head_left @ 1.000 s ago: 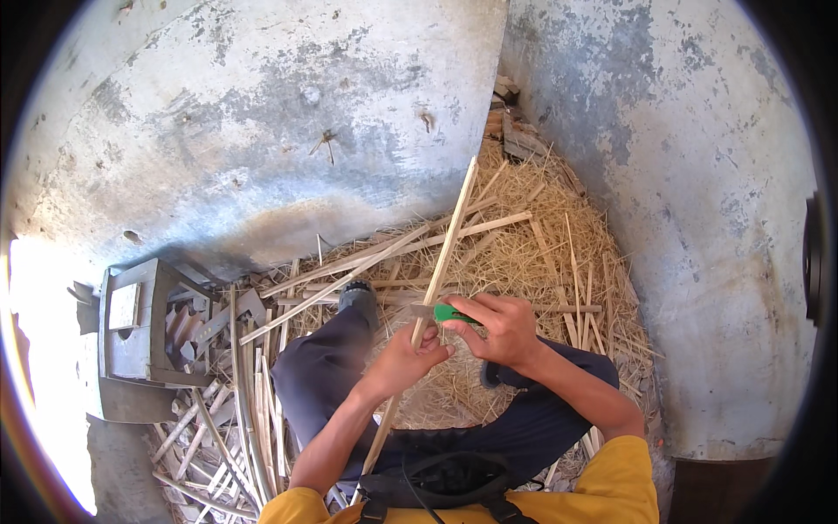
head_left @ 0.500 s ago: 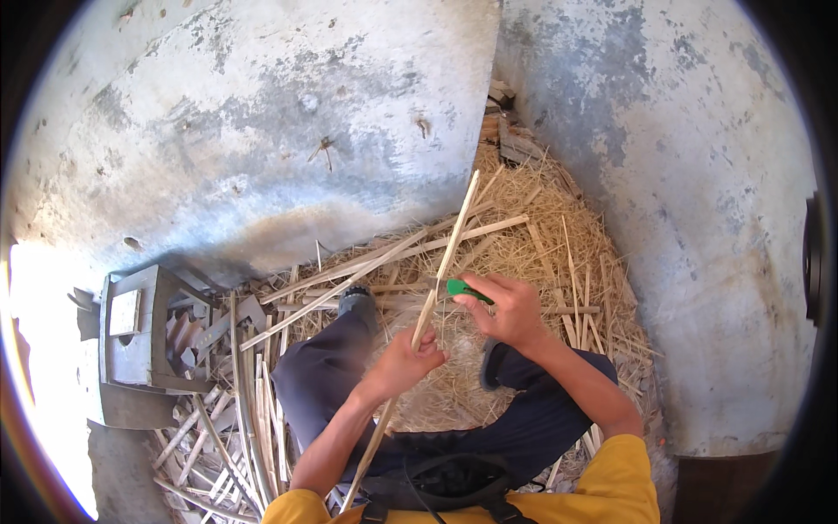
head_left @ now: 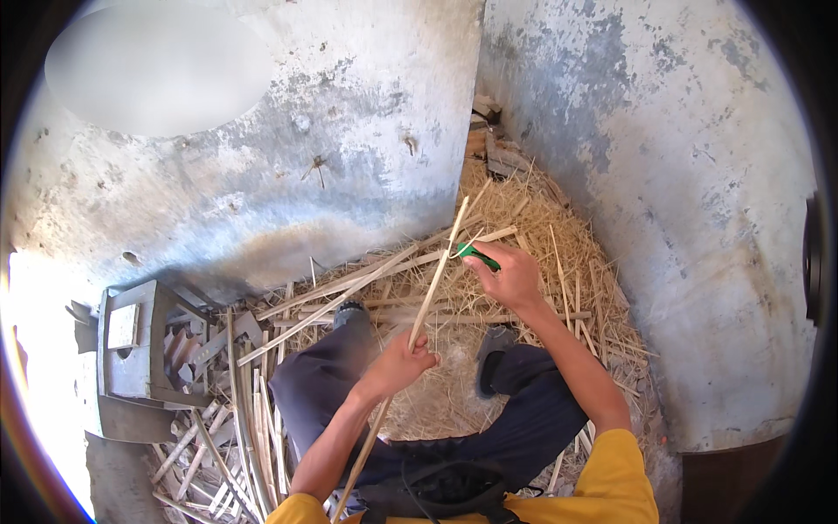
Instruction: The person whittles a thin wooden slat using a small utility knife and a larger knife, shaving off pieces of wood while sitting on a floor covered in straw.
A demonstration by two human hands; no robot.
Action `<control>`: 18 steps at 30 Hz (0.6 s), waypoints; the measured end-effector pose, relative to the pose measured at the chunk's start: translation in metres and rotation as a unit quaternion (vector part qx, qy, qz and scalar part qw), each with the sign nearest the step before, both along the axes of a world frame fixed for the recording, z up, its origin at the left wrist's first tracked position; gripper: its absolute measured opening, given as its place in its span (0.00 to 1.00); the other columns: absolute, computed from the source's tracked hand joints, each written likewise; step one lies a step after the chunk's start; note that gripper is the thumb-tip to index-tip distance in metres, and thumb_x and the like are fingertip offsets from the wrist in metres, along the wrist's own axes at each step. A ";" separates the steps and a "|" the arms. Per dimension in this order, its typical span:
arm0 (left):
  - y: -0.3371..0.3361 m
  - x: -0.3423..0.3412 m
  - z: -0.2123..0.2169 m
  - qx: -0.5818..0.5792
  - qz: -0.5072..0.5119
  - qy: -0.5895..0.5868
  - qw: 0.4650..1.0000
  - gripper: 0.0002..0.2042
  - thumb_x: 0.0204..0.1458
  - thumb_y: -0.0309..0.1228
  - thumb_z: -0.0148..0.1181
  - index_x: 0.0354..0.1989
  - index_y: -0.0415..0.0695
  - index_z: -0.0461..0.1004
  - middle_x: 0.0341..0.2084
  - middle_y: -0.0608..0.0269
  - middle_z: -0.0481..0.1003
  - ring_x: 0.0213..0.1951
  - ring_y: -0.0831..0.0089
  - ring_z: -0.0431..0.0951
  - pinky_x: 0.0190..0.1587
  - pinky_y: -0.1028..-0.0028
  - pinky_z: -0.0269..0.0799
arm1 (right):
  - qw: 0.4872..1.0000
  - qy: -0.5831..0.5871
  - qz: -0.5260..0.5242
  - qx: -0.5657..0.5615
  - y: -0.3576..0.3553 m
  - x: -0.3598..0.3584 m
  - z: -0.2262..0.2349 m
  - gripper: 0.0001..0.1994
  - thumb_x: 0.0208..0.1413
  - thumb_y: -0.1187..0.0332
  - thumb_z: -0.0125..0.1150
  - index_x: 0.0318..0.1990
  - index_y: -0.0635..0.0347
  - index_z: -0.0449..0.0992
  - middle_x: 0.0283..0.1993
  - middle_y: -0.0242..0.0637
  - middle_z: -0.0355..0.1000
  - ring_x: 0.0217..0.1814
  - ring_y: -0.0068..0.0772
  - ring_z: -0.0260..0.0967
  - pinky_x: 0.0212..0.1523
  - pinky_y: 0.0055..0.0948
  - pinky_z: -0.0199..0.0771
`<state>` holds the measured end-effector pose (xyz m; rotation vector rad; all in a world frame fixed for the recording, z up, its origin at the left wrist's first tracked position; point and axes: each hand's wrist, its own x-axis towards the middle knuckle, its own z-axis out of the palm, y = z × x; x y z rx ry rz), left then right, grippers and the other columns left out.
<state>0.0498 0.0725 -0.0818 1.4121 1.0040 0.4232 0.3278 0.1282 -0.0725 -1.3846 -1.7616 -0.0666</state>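
Observation:
A long pale wooden strip (head_left: 430,299) slants up and away from my lap. My left hand (head_left: 399,365) is closed round it near its middle, and its lower end runs down past my left forearm. In my right hand (head_left: 512,278) is a small knife with a green handle (head_left: 482,253), gripped between thumb and fingers. The knife meets the strip a little below its far tip; the blade itself is hard to make out. A thin pale shaving (head_left: 472,239) curls up at that spot.
Straw-like shavings (head_left: 524,210) and loose strips cover the floor ahead and to the right. More long strips (head_left: 253,419) lie in a heap at my left, beside a grey wooden box (head_left: 131,341). Worn plastered walls (head_left: 602,218) meet in the corner ahead.
My right hand and the knife have moved up along the strip toward its far end, and a shaving now curls there. My left hand keeps its hold; the view has shifted slightly.

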 end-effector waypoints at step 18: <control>0.001 -0.017 0.020 -0.060 -0.024 -0.078 0.995 0.15 0.61 0.32 0.70 0.35 0.46 0.65 0.24 0.80 0.60 0.26 0.86 0.61 0.28 0.76 0.60 | 0.926 0.022 -0.316 -0.205 0.024 0.158 -0.021 0.32 0.71 0.39 0.55 0.55 0.63 0.86 0.34 0.40 0.80 0.30 0.36 0.73 0.35 0.39 0.75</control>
